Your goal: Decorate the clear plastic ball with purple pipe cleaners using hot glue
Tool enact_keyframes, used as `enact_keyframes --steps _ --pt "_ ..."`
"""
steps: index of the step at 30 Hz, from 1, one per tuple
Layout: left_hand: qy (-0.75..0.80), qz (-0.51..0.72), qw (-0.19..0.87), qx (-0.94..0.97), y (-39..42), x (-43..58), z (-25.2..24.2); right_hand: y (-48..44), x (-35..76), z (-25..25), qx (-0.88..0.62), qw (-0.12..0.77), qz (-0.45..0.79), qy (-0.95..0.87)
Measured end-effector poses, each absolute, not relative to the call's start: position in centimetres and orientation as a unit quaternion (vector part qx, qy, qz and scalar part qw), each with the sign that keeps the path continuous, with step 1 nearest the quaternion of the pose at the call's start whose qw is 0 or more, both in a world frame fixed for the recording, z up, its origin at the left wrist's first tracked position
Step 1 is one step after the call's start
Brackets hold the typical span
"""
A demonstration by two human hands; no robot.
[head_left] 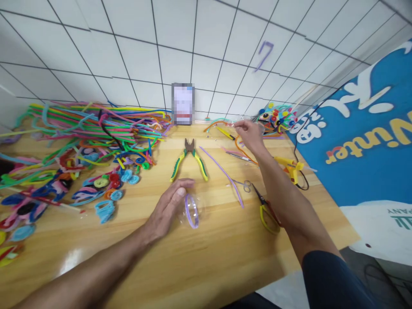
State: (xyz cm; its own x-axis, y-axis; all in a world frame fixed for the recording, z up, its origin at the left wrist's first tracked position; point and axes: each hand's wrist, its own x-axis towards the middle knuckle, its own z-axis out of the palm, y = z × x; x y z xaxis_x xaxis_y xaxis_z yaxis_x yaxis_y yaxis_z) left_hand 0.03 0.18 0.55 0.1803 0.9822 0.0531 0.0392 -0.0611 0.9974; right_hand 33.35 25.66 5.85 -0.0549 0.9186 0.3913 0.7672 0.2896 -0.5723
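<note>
We are resting our left hand point(169, 206) on the wooden table point(209, 257), fingers lying close together and flat, their tips touching a clear plastic dome with a purple pipe-cleaner ring point(192, 210) around its rim. The ring is lying just right of those fingertips. Our right hand point(249, 133) is reaching far across to the back of the table, fingers pinching toward a small clear piece we cannot make out, beside orange pipe cleaners point(240, 146). A long purple pipe cleaner point(223, 171) is running diagonally between both hands, with green-handled pliers point(189, 161) just beyond the left hand.
</note>
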Motion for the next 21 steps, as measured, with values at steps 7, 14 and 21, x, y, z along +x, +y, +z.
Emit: enact_keyframes --steps 7,14,21 --pt "0.459 0.459 0.524 0.552 0.2 0.1 0.5 29.3 34.9 6.0 -0.649 0.231 -0.006 -0.725" --pt "0.458 0.453 0.535 0.547 0.0 -0.1 0.2 30.2 33.8 3.6 -0.651 0.221 -0.036 -0.725" --pt "0.460 0.451 0.540 0.542 -0.1 -0.2 0.3 31.6 35.6 5.2 -0.634 0.315 -0.085 -0.701"
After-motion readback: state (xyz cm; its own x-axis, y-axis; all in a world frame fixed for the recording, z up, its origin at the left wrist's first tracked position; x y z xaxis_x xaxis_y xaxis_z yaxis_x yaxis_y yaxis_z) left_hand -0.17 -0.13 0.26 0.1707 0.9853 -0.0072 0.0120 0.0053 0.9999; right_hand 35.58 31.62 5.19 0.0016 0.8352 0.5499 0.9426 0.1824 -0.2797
